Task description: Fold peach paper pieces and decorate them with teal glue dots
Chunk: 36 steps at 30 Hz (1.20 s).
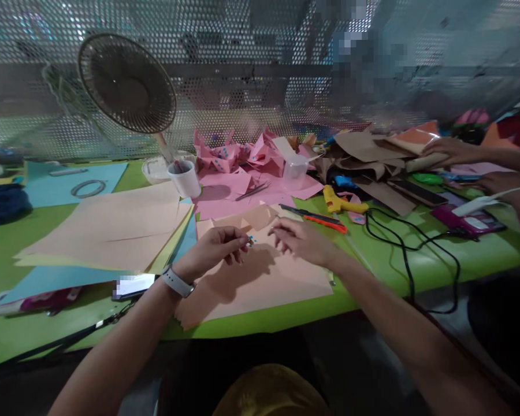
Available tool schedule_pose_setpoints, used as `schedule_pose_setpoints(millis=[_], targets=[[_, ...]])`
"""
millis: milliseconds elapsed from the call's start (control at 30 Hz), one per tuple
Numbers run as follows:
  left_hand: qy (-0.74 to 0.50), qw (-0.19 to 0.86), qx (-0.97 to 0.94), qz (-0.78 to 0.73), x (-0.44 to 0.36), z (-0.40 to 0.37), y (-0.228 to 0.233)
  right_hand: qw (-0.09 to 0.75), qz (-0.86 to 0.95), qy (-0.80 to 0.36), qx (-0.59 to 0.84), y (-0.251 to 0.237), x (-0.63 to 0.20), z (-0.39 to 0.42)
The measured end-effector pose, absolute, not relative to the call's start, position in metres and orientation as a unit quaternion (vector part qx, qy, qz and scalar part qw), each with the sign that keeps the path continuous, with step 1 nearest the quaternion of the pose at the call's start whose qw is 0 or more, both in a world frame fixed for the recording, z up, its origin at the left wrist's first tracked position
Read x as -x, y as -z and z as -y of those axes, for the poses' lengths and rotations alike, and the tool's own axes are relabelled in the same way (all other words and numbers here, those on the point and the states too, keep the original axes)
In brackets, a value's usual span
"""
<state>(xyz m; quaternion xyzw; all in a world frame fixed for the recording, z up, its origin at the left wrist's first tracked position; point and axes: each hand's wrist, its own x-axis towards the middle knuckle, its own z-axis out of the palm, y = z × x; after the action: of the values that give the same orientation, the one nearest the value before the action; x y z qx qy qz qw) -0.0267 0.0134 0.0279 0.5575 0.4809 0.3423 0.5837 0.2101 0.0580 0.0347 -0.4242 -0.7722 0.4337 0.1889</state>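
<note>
Left hand (214, 248) pinches small blue bit (251, 239) at fingertips, above peach paper sheet (260, 283) near table's (372, 254) front edge. Right hand (301, 240) hovers just beside, fingers curled, grip uncertain. Step appears mid-decoration: placing bit on sheet. Next move likely needs steady, precise fingertip placement. Glue gun (340, 202) lies nearby.

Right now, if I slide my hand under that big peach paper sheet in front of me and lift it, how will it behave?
The peach sheet looks thin and wide, so it would likely droop and flop. It probably weighs very little and could slide easily on the green table. Its near edge overhangs the table, so a push might tip it off.
</note>
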Motion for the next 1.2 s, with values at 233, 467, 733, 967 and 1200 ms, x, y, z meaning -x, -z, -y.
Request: schedule_pose_setpoints(millis=[233, 467, 733, 967, 1200], targets=[[-0.318, 0.564, -0.597, -0.473, 0.028, -0.016, -0.014, 0.188, 0.808, -0.463, 0.312, -0.014, -0.182, -0.054], [-0.306, 0.568, -0.608, -0.462, 0.025, -0.016, -0.013, 0.179, 0.814, -0.450, 0.320, -0.014, -0.184, -0.050], [-0.295, 0.579, -0.616, -0.446, 0.026, -0.015, -0.009, 0.159, 0.844, -0.402, 0.318, -0.017, -0.184, -0.050], [-0.278, 0.579, -0.608, -0.467, 0.024, -0.015, -0.013, 0.161, 0.862, -0.370, 0.308, -0.011, -0.183, -0.051], [-0.270, 0.594, -0.587, -0.478, 0.024, -0.014, -0.014, 0.146, 0.878, -0.341, 0.303, -0.010, -0.183, -0.052]])
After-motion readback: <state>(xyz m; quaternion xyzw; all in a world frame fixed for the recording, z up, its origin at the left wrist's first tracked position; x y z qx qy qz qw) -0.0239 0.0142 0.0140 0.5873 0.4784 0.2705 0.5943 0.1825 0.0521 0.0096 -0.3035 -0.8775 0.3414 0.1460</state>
